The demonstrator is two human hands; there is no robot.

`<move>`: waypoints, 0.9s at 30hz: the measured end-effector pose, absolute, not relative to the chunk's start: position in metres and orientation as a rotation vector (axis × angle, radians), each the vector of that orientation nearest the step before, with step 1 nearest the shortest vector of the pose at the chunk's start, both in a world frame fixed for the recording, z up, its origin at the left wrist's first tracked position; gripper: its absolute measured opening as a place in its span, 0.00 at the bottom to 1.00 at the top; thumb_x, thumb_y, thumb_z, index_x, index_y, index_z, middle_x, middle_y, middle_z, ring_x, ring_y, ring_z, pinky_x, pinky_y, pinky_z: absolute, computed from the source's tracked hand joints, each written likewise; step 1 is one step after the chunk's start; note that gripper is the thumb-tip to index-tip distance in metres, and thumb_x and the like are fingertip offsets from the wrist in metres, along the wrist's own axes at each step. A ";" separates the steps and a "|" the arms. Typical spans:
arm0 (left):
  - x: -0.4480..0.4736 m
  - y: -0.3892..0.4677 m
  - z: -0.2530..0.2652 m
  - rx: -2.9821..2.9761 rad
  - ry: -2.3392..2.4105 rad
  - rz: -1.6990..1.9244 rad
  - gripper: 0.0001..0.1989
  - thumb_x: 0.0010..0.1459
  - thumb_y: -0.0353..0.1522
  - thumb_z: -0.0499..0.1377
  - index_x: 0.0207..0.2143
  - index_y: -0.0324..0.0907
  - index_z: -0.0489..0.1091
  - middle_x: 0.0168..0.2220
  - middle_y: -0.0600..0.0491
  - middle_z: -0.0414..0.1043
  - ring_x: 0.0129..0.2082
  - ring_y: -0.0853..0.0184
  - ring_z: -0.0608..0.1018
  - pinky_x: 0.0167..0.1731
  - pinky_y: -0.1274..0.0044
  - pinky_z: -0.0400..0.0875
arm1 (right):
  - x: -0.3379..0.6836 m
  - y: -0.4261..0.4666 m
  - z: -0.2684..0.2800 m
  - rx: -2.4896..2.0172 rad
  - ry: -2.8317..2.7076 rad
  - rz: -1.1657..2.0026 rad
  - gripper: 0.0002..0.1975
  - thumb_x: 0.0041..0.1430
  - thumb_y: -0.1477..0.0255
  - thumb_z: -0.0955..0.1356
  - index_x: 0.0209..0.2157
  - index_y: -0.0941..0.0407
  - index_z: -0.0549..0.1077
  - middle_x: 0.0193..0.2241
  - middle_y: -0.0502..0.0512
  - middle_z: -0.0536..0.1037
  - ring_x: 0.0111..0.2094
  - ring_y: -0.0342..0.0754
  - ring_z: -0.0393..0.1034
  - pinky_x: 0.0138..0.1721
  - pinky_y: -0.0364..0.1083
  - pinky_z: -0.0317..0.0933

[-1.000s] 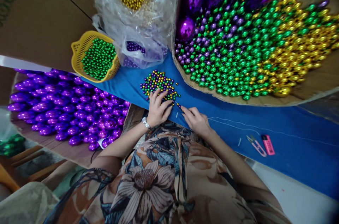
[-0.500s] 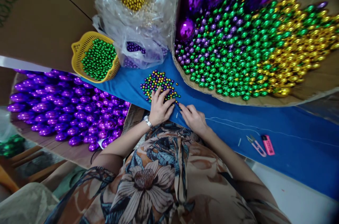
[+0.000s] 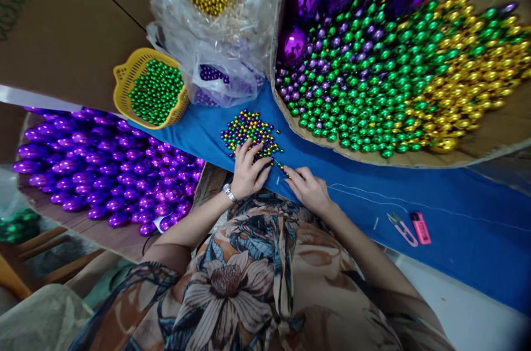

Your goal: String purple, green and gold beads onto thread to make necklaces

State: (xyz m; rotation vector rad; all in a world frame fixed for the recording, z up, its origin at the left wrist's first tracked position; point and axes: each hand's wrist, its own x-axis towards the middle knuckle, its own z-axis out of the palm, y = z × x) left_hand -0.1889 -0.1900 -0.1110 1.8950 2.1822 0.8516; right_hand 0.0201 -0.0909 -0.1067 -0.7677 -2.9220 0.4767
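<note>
A small pile of purple, green and gold beads (image 3: 249,129) lies on the blue cloth (image 3: 357,190). My left hand (image 3: 248,168) rests at the pile's near edge, fingers spread over the beads; its thumb and index tips are slightly apart beside a bead. My right hand (image 3: 309,188) is closed in a pinch at the end of a short row of strung beads (image 3: 282,167), which points toward my left fingertips. White thread (image 3: 365,196) trails from behind my right hand across the cloth. What the row is strung on is too thin to make out.
Thread snips (image 3: 401,229) and a pink lighter (image 3: 421,228) lie at right. A yellow basket (image 3: 120,88) of green beads and clear plastic bags (image 3: 249,14) of beads stand behind. Cardboard boxes of larger beads flank the cloth, one box wall (image 3: 298,132) close by.
My right hand has shifted slightly right, away from my left hand, and more of the strung bead row shows between them. My left hand stays at the pile.
</note>
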 end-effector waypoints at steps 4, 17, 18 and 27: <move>-0.188 -0.190 -0.114 1.944 2.193 0.855 0.12 0.60 0.35 0.58 0.46 0.47 0.73 0.59 0.46 0.64 0.67 0.50 0.55 0.62 0.50 0.51 | 0.018 -0.093 -0.105 -0.766 -2.955 0.493 0.20 0.69 0.62 0.58 0.56 0.50 0.72 0.38 0.55 0.75 0.29 0.39 0.69 0.29 0.39 0.58; -0.187 -0.185 -0.113 1.925 2.203 0.837 0.12 0.60 0.36 0.58 0.46 0.47 0.74 0.59 0.47 0.64 0.67 0.50 0.55 0.62 0.50 0.51 | 0.013 -0.095 -0.104 -0.844 -2.980 0.473 0.21 0.70 0.62 0.56 0.57 0.50 0.71 0.38 0.55 0.75 0.28 0.39 0.69 0.28 0.39 0.57; -0.187 -0.185 -0.113 1.926 2.200 0.837 0.13 0.60 0.36 0.58 0.46 0.47 0.73 0.59 0.47 0.64 0.67 0.50 0.54 0.62 0.50 0.51 | 0.013 -0.095 -0.103 -0.850 -2.975 0.469 0.21 0.70 0.62 0.56 0.57 0.50 0.71 0.38 0.54 0.76 0.28 0.39 0.69 0.28 0.39 0.57; -0.188 -0.185 -0.112 1.962 2.195 0.860 0.12 0.60 0.35 0.59 0.46 0.45 0.73 0.59 0.45 0.64 0.67 0.49 0.55 0.62 0.50 0.51 | 0.014 -0.095 -0.101 -0.850 -2.976 0.475 0.21 0.70 0.62 0.56 0.57 0.50 0.71 0.39 0.55 0.76 0.29 0.38 0.70 0.28 0.39 0.57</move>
